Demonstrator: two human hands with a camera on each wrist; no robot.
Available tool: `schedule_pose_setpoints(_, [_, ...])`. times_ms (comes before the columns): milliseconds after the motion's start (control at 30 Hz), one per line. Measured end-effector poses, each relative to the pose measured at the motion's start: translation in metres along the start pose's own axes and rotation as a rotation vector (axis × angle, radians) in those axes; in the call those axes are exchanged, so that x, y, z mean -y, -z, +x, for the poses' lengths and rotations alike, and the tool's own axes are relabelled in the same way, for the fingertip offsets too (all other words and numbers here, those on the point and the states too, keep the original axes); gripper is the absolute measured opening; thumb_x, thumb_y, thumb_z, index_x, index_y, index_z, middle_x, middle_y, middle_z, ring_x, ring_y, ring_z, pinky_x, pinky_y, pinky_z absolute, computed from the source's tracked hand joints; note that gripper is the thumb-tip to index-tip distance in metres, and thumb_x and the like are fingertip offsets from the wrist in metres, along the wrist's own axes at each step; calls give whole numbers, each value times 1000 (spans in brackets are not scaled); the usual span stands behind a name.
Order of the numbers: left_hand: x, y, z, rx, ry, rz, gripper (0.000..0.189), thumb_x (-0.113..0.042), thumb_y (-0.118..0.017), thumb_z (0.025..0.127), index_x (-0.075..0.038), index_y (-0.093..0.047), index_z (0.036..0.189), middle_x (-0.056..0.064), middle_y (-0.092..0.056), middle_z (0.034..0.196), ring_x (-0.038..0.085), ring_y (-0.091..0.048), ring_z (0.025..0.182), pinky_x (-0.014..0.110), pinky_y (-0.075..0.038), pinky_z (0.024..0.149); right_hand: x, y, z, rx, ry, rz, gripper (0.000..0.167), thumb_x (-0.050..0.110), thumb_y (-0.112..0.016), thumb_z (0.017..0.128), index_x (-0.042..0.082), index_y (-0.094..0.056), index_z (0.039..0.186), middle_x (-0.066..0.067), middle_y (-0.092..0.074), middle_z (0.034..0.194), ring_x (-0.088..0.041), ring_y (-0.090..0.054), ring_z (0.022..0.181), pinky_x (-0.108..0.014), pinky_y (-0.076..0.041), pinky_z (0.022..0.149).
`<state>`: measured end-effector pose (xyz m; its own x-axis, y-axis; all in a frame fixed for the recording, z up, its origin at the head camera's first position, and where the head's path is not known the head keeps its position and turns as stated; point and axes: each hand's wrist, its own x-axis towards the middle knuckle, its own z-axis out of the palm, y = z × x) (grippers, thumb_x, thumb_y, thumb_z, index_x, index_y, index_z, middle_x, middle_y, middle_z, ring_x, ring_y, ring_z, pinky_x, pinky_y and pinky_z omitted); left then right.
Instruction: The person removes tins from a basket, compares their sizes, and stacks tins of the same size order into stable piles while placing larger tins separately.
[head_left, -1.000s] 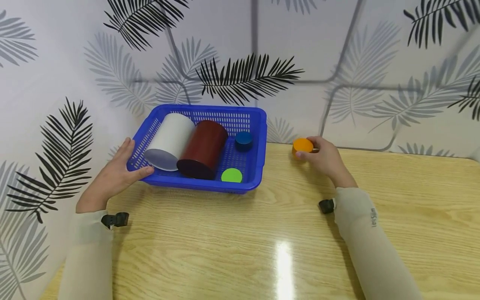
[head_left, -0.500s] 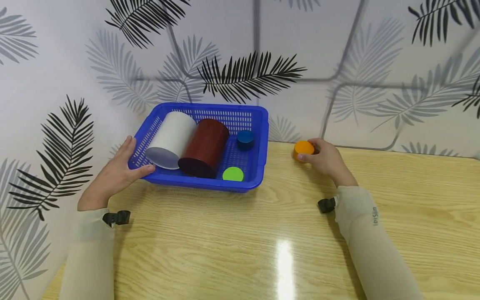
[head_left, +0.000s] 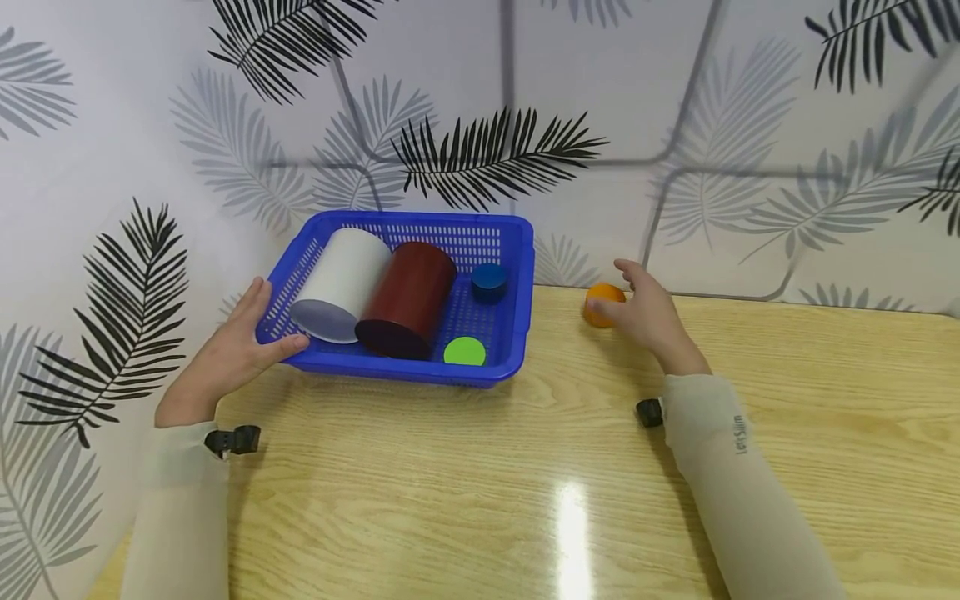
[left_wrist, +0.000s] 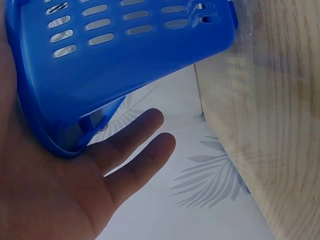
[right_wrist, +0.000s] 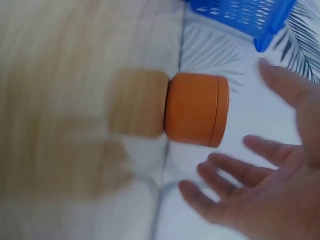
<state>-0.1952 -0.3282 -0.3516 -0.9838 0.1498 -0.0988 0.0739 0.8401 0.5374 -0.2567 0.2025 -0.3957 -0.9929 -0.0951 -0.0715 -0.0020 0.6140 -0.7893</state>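
Observation:
A small round orange container with a lid [right_wrist: 196, 110] stands upright on the table near the wall. My right hand [head_left: 651, 317] is beside it with fingers spread; in the right wrist view a gap shows between fingers and container. My left hand [head_left: 221, 358] rests against the left front corner of a blue plastic basket [head_left: 408, 371], thumb over the front rim. In the left wrist view two fingers [left_wrist: 137, 165] stretch out straight past the basket's corner. Inside the basket lie a white cylinder [head_left: 341, 279] and a dark red cylinder [head_left: 408, 292], with a small blue round container [head_left: 489, 282] and a lime-green disc-topped thing [head_left: 465, 351].
The wood-grain table [head_left: 420, 483] runs up to a wall [head_left: 570, 200] with leaf-print covering behind the basket. The orange container is to the right of the basket, close to the wall's foot. Light glares off the front of the table.
The right hand has let go of the orange container; its fingers have opened and lifted off. The container stands where it was. The left hand stays on the basket.

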Motion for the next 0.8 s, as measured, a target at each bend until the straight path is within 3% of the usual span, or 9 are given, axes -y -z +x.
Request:
schedule_pose_setpoints(167, [1,0,0,-1,1,2,110,-54,-65,94,-7,9,160,12,17,167,45,7,150,71,-8,112,12,-3,-2,-79,71,-3,83,39,-72,95,6,-30,159,-23,-33,158,-46,-33,141,-60,-30,112])
schedule_pose_setpoints(433, [0,1,0,-3,-1,0,110,-52,-66,95,-7,10,160,11,17,167,45,7,150,71,-9,112,28,-9,-7,-140,187,-61,78,34,-73,95,4,-35,156,-20,-34,159,-41,-26,146,-55,-22,117])
schedule_pose_setpoints(633, [2,0,1,-6,-11,-9,110,-50,-67,95,-5,8,160,12,16,167,43,7,151,69,-8,114,46,-17,-15,-130,275,-112,79,36,-74,94,6,-36,157,-18,-33,160,-38,-20,149,-55,-17,119])
schedule_pose_setpoints(800, [3,0,2,6,-8,-7,110,-51,-67,94,-4,9,160,13,17,166,41,9,151,67,-7,115,66,-32,-24,-102,376,-168,80,35,-77,92,7,-39,156,-22,-31,160,-39,-20,149,-59,-20,117])
